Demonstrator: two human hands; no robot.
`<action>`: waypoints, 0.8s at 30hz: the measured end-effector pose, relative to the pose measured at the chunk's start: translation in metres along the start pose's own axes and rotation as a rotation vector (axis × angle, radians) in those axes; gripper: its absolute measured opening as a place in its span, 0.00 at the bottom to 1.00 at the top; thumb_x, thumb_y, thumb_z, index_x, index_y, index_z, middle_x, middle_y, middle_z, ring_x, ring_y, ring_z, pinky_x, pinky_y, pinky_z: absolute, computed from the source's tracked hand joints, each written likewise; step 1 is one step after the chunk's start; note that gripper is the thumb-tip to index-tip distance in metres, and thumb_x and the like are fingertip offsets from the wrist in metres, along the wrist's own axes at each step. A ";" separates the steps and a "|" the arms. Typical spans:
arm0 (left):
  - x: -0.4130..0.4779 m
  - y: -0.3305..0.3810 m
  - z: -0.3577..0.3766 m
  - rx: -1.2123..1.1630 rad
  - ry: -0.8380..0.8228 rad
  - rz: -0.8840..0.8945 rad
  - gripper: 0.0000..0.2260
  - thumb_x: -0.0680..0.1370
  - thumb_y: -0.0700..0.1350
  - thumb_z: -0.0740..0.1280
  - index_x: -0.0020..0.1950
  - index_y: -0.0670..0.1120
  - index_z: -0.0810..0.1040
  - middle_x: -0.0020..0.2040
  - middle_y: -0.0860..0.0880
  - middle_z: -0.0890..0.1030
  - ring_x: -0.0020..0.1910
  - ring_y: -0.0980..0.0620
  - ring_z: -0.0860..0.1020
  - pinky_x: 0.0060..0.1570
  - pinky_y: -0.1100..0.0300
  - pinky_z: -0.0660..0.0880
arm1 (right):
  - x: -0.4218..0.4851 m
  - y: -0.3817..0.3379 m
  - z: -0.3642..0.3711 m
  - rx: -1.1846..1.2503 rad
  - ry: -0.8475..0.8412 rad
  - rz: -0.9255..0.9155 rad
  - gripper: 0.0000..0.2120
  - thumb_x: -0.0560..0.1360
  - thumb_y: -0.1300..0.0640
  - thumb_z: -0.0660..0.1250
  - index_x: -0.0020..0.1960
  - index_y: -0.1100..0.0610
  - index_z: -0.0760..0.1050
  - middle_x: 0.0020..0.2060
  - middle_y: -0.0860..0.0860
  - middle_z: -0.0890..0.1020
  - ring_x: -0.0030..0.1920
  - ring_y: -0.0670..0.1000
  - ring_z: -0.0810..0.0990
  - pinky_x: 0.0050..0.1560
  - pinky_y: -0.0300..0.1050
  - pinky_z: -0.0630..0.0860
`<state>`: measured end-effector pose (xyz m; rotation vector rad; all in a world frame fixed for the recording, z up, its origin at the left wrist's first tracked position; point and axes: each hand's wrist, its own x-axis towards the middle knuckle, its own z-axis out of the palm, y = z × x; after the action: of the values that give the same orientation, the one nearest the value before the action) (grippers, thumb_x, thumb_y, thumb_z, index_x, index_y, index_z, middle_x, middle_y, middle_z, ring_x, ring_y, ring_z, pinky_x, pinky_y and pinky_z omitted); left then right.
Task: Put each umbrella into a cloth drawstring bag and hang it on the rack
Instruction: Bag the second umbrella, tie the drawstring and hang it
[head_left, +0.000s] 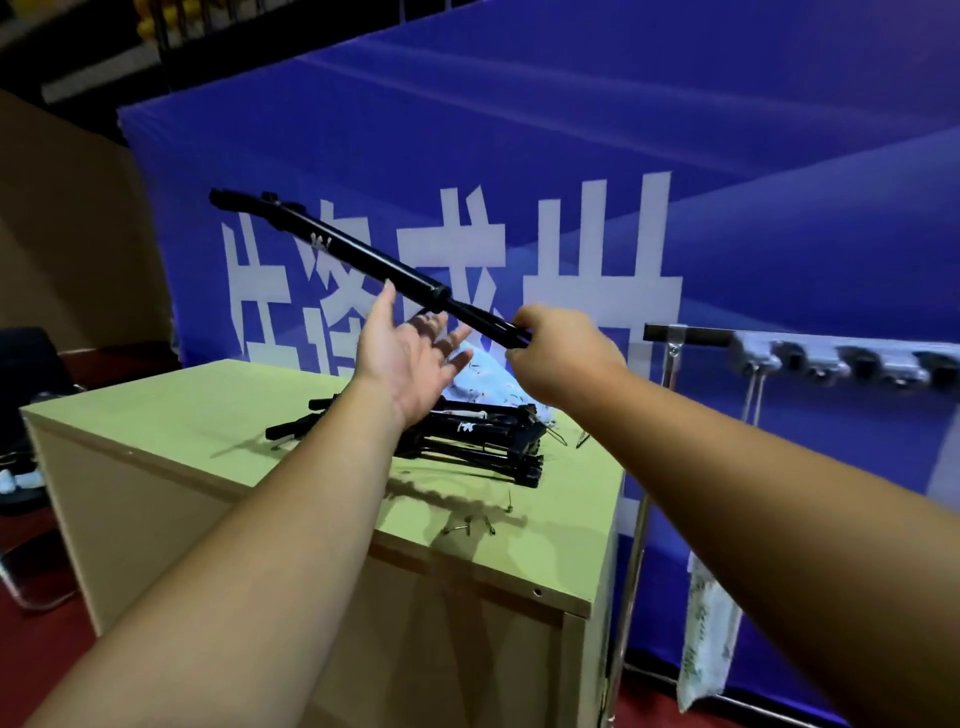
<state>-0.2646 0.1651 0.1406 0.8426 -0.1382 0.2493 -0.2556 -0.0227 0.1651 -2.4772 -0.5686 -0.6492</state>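
Right hand (558, 353) grips one end of a black umbrella (363, 257), raised slanting above the desk (171, 410). Left hand (410, 353) spread wide, palm up, beneath the shaft.

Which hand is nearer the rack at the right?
Right. The right hand, gripping the raised umbrella, is just left of the rack; the left hand, open, is farther left.

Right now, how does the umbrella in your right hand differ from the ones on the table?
The held umbrella is raised and tilted, gripped at one end by the right hand; the piled umbrellas lie flat on the green table, unheld. All are black and folded.
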 end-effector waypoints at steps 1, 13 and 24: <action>-0.005 0.003 0.009 -0.012 -0.022 0.023 0.38 0.80 0.70 0.62 0.75 0.41 0.74 0.72 0.43 0.79 0.68 0.42 0.79 0.73 0.42 0.72 | -0.009 0.003 -0.006 0.010 -0.008 0.013 0.10 0.80 0.58 0.64 0.57 0.44 0.76 0.45 0.47 0.80 0.40 0.54 0.81 0.33 0.46 0.76; -0.070 -0.061 0.079 0.249 -0.022 -0.055 0.14 0.84 0.46 0.67 0.66 0.40 0.80 0.54 0.46 0.86 0.43 0.51 0.85 0.43 0.54 0.83 | -0.111 0.040 -0.050 0.354 -0.204 0.215 0.06 0.78 0.52 0.69 0.49 0.53 0.83 0.43 0.54 0.88 0.46 0.56 0.88 0.52 0.57 0.86; -0.100 -0.090 0.092 0.743 -0.154 -0.090 0.16 0.77 0.39 0.73 0.64 0.49 0.79 0.51 0.43 0.83 0.47 0.45 0.84 0.45 0.52 0.82 | -0.138 0.080 -0.056 1.011 -0.196 0.704 0.02 0.76 0.60 0.65 0.46 0.57 0.77 0.34 0.50 0.78 0.32 0.52 0.78 0.38 0.46 0.75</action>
<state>-0.3382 0.0223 0.1147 1.6042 -0.1525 0.1476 -0.3433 -0.1526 0.1029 -1.5833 -0.0131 0.1629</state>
